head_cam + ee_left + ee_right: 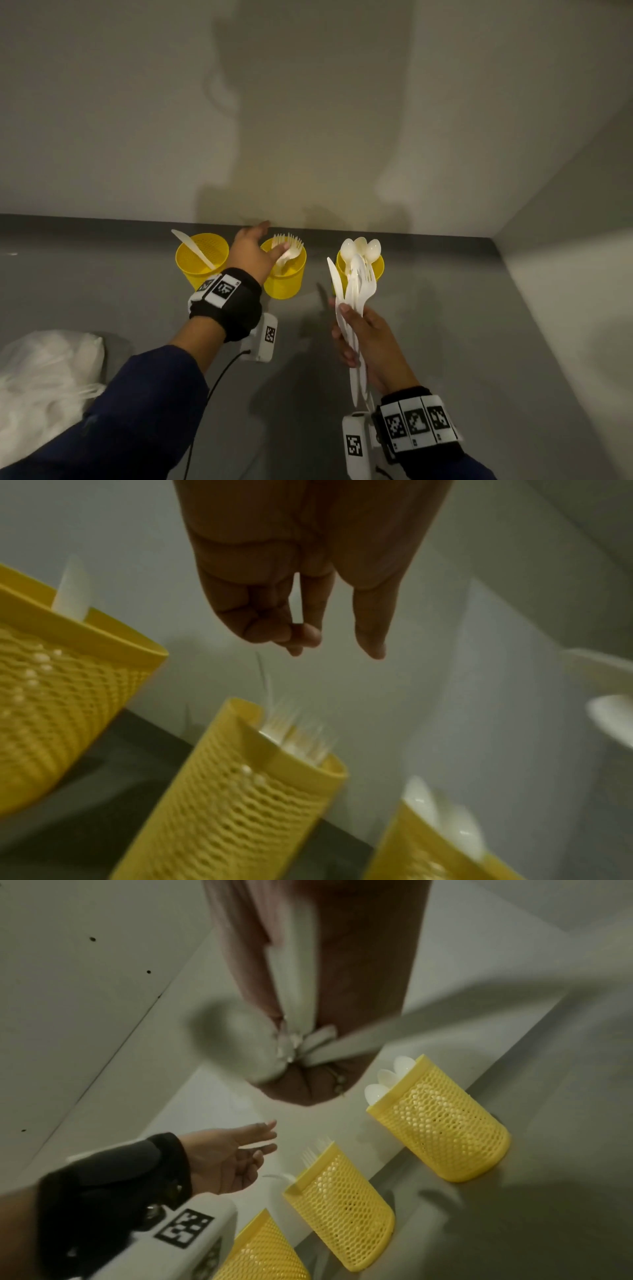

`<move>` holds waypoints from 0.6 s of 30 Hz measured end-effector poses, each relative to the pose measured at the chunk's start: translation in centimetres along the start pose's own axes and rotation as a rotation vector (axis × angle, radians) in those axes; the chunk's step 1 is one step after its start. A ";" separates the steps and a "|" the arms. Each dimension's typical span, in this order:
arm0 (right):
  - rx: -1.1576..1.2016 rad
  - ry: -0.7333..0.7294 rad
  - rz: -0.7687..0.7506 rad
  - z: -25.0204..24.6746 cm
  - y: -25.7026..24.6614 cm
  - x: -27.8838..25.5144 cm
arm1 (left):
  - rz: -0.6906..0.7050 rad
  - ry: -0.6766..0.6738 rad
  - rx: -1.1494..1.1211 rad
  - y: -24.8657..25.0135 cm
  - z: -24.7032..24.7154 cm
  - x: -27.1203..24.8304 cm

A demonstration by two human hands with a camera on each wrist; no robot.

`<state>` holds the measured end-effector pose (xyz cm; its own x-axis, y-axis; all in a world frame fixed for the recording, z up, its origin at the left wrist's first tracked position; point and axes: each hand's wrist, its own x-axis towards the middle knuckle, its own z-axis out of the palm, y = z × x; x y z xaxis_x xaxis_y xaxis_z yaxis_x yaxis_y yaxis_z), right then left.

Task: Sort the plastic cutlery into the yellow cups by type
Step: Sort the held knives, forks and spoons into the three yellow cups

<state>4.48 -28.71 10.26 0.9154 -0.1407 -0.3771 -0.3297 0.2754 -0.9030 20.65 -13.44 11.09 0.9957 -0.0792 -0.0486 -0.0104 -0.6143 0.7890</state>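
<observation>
Three yellow mesh cups stand in a row by the back wall. The left cup (202, 263) (51, 696) holds one knife (195, 248). Forks (289, 245) (301, 737) stick out of the middle cup (286, 277) (240, 804) (342, 1204). The right cup (375, 269) (441, 1123) holds spoons (359, 248). My left hand (272, 240) (335, 647) (260, 1148) hovers just above the middle cup, fingers relaxed and empty. My right hand (349, 332) (308, 1085) grips a bundle of mixed white cutlery (352, 291) (294, 988) in front of the right cup.
A crumpled white plastic bag (44, 370) lies at the near left on the grey counter (462, 325). A wall runs close behind the cups, and a side wall (565, 257) closes the counter at the right.
</observation>
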 end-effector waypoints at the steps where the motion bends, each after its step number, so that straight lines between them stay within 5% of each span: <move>1: 0.000 0.013 -0.014 0.0 0.0 0.0 | 0.030 0.006 -0.033 0.2 0.3 -0.9; 8: -0.056 0.052 -0.097 -0.3 0.0 -0.8 | 0.010 -0.245 -0.386 1.6 4.0 -8.1; 18: -0.059 -0.006 -0.098 -0.9 0.7 -1.0 | -0.035 -0.212 -0.456 2.5 5.2 -10.2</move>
<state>3.13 -29.21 9.86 0.9453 -0.1588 -0.2850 -0.2511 0.2038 -0.9463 9.99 -18.23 10.42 0.9537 -0.2512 -0.1653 0.1109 -0.2174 0.9698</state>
